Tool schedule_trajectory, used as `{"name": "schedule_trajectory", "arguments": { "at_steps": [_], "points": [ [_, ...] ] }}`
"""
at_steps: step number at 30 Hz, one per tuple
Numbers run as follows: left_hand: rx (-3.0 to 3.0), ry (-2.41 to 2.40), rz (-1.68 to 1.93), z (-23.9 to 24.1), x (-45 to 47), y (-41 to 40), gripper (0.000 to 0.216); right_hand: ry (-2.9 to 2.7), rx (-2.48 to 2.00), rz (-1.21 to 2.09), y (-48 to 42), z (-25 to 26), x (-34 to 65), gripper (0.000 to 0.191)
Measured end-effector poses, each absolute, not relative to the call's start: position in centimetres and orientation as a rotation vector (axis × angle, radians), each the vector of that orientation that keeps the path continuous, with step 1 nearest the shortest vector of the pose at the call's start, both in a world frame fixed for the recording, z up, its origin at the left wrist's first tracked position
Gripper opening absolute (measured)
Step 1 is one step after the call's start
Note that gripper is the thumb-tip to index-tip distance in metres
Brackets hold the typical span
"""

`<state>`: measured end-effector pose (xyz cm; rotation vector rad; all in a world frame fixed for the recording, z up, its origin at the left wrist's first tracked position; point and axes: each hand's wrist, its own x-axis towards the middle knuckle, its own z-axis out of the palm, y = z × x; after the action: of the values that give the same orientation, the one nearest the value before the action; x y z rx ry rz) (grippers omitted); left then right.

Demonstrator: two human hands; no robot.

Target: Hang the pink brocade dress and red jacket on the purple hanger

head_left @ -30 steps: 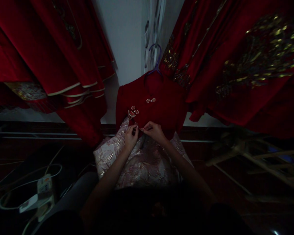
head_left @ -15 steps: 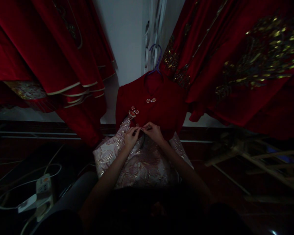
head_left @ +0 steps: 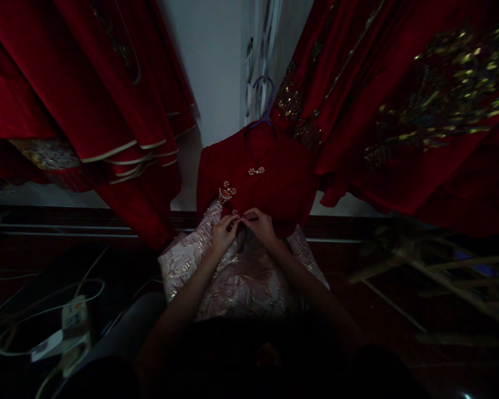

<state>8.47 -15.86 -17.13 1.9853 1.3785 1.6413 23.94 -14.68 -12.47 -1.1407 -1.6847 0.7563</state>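
A dark red velvet jacket (head_left: 274, 183) hangs on a purple hanger (head_left: 264, 97) in front of me, over a pale pink brocade skirt (head_left: 241, 277). Two pearl clasps show on it, one near the collar (head_left: 256, 170) and one lower left (head_left: 227, 192). My left hand (head_left: 222, 233) and my right hand (head_left: 260, 224) meet at the jacket's lower front edge. The fingers of both are pinched together on a third small pearl clasp (head_left: 238, 214) there.
Red embroidered garments hang at the left (head_left: 87, 94) and right (head_left: 419, 111). A white wall (head_left: 216, 66) lies behind. A power strip with white cables (head_left: 72, 327) lies on the dark floor at lower left. Wooden slats (head_left: 441, 271) lie at the right.
My two hands have drawn closer together at the clasp; the left fingertips now touch the right ones. The garment has not shifted.
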Motion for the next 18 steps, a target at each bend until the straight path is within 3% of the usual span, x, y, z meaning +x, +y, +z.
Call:
{"name": "schedule_trajectory", "arguments": {
  "at_steps": [18],
  "points": [
    [2.003,1.364,1.614,-17.20,8.27,-15.80,0.020,-1.689,-1.204,0.720,-14.62,-12.72,23.80,0.018]
  ]
}}
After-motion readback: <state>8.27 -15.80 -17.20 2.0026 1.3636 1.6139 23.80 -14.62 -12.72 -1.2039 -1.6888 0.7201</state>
